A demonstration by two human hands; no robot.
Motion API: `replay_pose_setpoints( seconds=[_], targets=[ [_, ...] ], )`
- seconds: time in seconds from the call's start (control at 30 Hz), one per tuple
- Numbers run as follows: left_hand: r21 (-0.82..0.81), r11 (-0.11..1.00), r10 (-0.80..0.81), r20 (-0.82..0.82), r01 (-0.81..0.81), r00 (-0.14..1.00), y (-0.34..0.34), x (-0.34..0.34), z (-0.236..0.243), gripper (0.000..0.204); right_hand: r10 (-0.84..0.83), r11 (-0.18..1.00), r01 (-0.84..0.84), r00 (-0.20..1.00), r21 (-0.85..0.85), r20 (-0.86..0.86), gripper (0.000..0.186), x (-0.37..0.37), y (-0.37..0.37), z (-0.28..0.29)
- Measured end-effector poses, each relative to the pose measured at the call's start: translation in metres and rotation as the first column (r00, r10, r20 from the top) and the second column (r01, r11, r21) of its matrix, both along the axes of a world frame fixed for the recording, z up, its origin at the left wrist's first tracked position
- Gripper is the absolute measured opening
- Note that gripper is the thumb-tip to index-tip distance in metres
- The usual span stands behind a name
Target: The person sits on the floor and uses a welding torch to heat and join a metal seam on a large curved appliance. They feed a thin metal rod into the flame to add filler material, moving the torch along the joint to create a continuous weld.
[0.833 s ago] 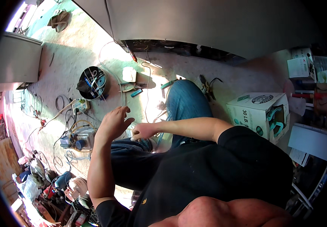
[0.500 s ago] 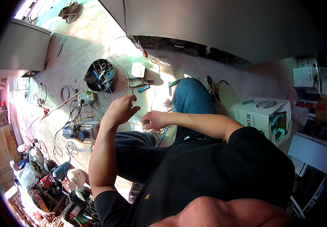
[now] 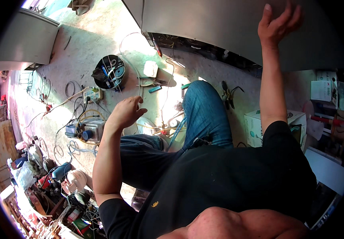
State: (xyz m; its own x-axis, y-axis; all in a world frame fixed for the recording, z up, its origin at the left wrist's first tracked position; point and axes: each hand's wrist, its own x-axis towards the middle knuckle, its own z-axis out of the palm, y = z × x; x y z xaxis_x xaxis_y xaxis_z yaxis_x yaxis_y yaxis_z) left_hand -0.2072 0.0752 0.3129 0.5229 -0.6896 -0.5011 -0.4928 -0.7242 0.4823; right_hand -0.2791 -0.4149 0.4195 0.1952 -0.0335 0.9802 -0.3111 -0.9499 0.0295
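My right hand (image 3: 279, 24) is raised at the upper right, fingers spread, in front of the large grey appliance panel (image 3: 215, 24); I cannot tell whether it touches the panel. Nothing shows in it. Over the floor left of my knees hovers my left hand (image 3: 127, 112), its fingers loosely bent and the thumb apart, with nothing visible in it. Close to that hand lie a round gauge (image 3: 174, 123) with red fittings and hoses, partly hidden by my bent leg. A pump-like machine (image 3: 90, 130) with a blue cap stands to its left.
A black tub of tools (image 3: 109, 71), a power strip (image 3: 93, 94), a white block-shaped thing (image 3: 150, 69) and pliers (image 3: 227, 95) lie about the floor among cables. At right stands a cardboard box (image 3: 253, 127). Clutter (image 3: 60, 183) fills the lower left.
My right hand has swung from beside the left hand up and right to the grey panel. The gauge now shows. My left hand has hardly moved; the view has shifted slightly.
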Motion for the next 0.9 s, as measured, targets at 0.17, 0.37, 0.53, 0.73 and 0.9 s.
replay_pose_setpoints(
  seconds=[0.17, 0.37, 0.53, 0.73, 0.9],
  targets=[
    [-0.026, 1.000, 0.005, 0.002, -0.005, 1.000, -0.004, 0.003, -0.002, 0.034, -0.194, 0.964, 0.201, 0.979, -0.176, 0.059, 0.063, 0.023, -0.018, -0.030],
    [-0.022, 1.000, 0.002, -0.008, -0.003, 1.000, -0.006, 0.008, -0.006, 0.033, -0.199, 0.962, 0.202, 0.979, -0.182, 0.032, 0.063, 0.022, -0.018, -0.032],
    [-0.033, 0.999, -0.004, -0.002, 0.004, 1.000, -0.009, 0.010, -0.010, 0.030, -0.055, 0.979, 0.058, 0.998, -0.196, 0.022, 0.066, 0.024, -0.027, -0.036],
    [0.062, 0.997, -0.048, 0.006, 0.047, 0.999, -0.012, 0.017, -0.015, 0.029, -0.047, 0.982, 0.048, 0.999, -0.183, 0.011, 0.069, 0.020, -0.034, -0.044],
    [0.047, 0.997, -0.050, -0.110, 0.055, 0.993, -0.020, 0.015, -0.008, 0.028, -0.157, 0.972, 0.157, 0.987, -0.178, 0.010, 0.065, 0.018, -0.021, -0.032]
  ],
)
